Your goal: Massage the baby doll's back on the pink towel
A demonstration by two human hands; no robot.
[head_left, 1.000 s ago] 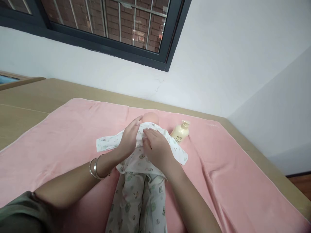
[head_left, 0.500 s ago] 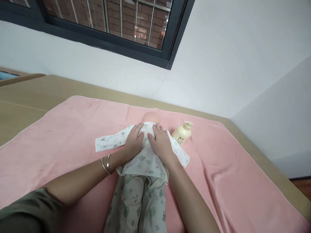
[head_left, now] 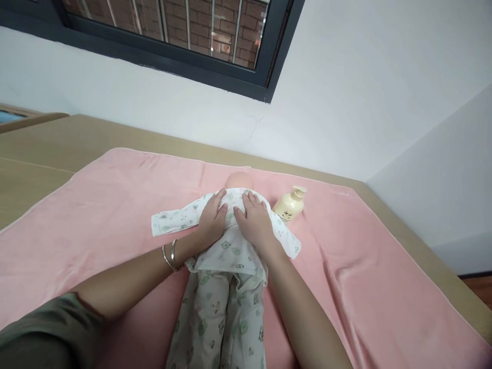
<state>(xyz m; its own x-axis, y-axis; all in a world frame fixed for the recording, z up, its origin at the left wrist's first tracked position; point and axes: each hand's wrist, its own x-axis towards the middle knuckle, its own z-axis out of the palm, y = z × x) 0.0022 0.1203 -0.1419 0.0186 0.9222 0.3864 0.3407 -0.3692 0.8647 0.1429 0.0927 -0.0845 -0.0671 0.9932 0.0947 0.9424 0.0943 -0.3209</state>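
A baby doll [head_left: 240,180] lies on its back on a pink blanket [head_left: 96,205], dressed in a white printed shirt [head_left: 230,251] and matching trousers [head_left: 223,318]. My left hand [head_left: 212,219] rests flat on the left side of the doll's chest, fingers spread toward the collar. Beside it, my right hand [head_left: 254,221] lies flat on the right side of the chest. Neither hand grips the cloth. The shirt's sleeves spread out to both sides. Two bangles sit on my left wrist.
A cream pump bottle [head_left: 289,206] lies on the blanket just right of the doll's shoulder. The blanket covers a tan surface [head_left: 46,148] set against a white wall. A dark-framed window is above, and a strip of wooden floor shows at the far right.
Both hands have shifted from overlapping near the collar to lying side by side, flat on the doll's chest. The shirt front lies smoother.
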